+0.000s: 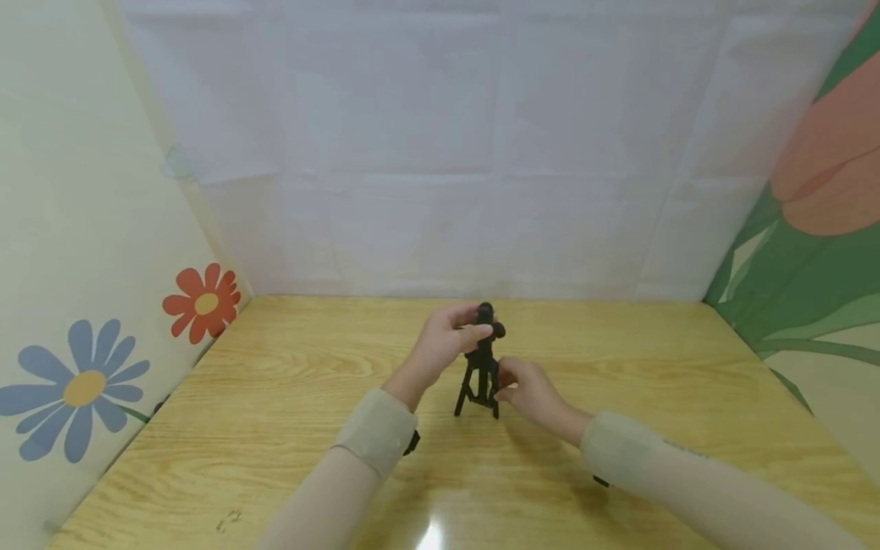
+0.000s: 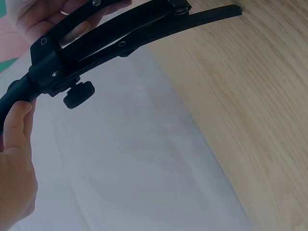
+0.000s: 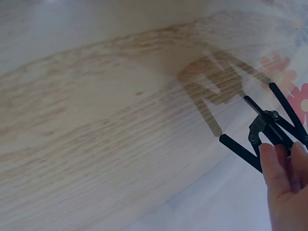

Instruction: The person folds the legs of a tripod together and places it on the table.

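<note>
A small black tripod (image 1: 483, 357) stands upright near the middle of the table, its legs spread. My left hand (image 1: 435, 347) grips its upper part, the thumb lying across the front. Lower down on the right, my right hand (image 1: 536, 393) pinches one leg. The left wrist view has a ridged knob (image 2: 79, 95) jutting from the tripod below the left fingers (image 2: 18, 125). In the right wrist view, leg tips meet their reflections on the tabletop, and the right fingers (image 3: 274, 168) hold a leg beside the centre brace (image 3: 260, 124).
The glossy wood-grain table (image 1: 309, 489) runs back to a creased white sheet (image 1: 440, 191). A panel with painted flowers (image 1: 84, 388) borders the left side. Another panel with a large painted tulip (image 1: 825, 168) borders the right.
</note>
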### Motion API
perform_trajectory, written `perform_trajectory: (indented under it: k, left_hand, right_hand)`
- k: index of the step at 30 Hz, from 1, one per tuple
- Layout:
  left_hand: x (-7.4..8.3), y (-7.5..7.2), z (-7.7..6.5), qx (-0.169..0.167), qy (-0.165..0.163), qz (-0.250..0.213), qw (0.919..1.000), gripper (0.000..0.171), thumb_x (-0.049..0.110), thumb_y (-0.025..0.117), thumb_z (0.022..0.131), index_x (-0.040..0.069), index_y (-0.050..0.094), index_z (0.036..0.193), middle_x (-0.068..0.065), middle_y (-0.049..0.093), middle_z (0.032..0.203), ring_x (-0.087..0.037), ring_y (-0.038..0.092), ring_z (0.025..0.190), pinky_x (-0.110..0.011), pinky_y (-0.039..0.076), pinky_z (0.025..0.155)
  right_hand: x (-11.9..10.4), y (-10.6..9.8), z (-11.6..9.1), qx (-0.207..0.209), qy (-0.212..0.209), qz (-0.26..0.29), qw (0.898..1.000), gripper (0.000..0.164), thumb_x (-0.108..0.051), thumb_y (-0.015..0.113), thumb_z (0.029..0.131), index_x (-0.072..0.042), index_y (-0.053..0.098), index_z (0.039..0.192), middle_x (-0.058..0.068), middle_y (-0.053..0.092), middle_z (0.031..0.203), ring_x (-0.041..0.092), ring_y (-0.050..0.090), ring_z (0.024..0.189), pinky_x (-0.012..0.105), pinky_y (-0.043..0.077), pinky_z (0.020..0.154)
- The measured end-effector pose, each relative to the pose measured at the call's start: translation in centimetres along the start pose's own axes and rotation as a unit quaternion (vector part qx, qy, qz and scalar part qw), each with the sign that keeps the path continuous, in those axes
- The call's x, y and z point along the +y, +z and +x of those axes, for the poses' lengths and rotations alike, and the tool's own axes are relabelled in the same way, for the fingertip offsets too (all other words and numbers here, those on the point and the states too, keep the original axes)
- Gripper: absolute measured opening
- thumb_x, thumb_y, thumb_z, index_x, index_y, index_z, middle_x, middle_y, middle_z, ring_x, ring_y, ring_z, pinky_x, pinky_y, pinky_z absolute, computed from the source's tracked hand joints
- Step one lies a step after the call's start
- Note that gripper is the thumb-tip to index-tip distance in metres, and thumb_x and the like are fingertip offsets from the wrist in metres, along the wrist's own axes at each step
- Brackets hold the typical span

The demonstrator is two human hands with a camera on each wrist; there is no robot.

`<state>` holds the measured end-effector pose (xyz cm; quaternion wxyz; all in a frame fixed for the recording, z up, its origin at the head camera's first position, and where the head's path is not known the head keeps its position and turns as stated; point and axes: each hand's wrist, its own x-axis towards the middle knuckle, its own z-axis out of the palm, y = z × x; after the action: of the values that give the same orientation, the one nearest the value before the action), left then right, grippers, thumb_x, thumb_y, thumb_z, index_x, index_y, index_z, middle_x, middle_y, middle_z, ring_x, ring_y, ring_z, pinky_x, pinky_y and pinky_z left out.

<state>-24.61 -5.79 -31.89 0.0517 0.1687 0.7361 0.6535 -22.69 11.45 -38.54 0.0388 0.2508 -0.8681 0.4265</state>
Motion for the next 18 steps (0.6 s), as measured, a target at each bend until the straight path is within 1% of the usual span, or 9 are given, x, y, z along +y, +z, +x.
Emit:
perform_trajectory:
  k: [4,7,10,13,15,18]
  left_hand:
    - [0.03,-0.02,0.04,-0.01,-0.005,-0.003,0.9999,0.035,0.007,0.062,0.095,0.0,0.059,0.129,-0.017,0.064,0.121,-0.03,0.061,0.112,-0.044,0.049,0.094]
    - [-0.01,-0.05,0.06,-0.015,-0.004,-0.008,0.9999,0.035,0.007,0.061,0.095,-0.001,0.059,0.129,-0.018,0.063,0.122,-0.031,0.061,0.112,-0.044,0.049,0.095]
    - [-0.12,-0.16,0.17,-0.021,-0.002,-0.011,0.9997,0.035,0.007,0.061,0.096,-0.001,0.058,0.13,-0.018,0.063,0.122,-0.031,0.061,0.113,-0.043,0.048,0.095]
    - [-0.22,-0.37,0.31,-0.031,0.002,-0.011,0.9995,0.036,0.007,0.06,0.096,-0.001,0.058,0.13,-0.018,0.062,0.122,-0.031,0.061,0.113,-0.044,0.048,0.096]
    - [-0.29,-0.57,0.41,-0.041,0.004,-0.008,0.9991,0.035,0.008,0.059,0.096,-0.001,0.057,0.13,-0.017,0.063,0.122,-0.03,0.061,0.113,-0.044,0.048,0.096]
    - [-0.44,-0.9,0.59,-0.061,0.005,-0.003,0.9981,0.035,0.01,0.058,0.097,-0.001,0.057,0.131,-0.015,0.063,0.123,-0.029,0.06,0.113,-0.046,0.047,0.097]
  right_hand:
    - [-0.11,-0.08,0.03,0.0,0.023,0.0,1.0,0.021,0.017,0.068,0.076,0.003,0.06,0.088,0.007,0.065,0.083,0.027,0.065,0.083,0.041,0.055,0.076]
    - [-0.16,-0.14,0.06,0.007,0.05,-0.001,0.999,0.025,0.015,0.071,0.076,0.004,0.058,0.095,0.011,0.063,0.087,0.026,0.063,0.082,0.04,0.054,0.076]
    - [-0.03,-0.21,0.08,0.008,0.066,0.004,0.998,0.033,0.012,0.072,0.077,0.009,0.057,0.106,0.019,0.063,0.099,0.031,0.063,0.088,0.04,0.054,0.079]
    - [0.16,-0.27,0.09,0.001,0.07,0.013,0.997,0.043,0.011,0.071,0.08,0.011,0.055,0.119,0.025,0.061,0.115,0.038,0.063,0.099,0.044,0.053,0.086]
    - [0.27,-0.31,0.12,-0.008,0.068,0.017,0.997,0.047,0.01,0.071,0.081,0.011,0.053,0.125,0.027,0.058,0.123,0.041,0.061,0.105,0.047,0.051,0.09]
    - [0.45,-0.32,0.14,-0.022,0.071,0.018,0.997,0.05,0.006,0.071,0.084,0.01,0.051,0.13,0.028,0.055,0.13,0.044,0.057,0.112,0.051,0.048,0.094]
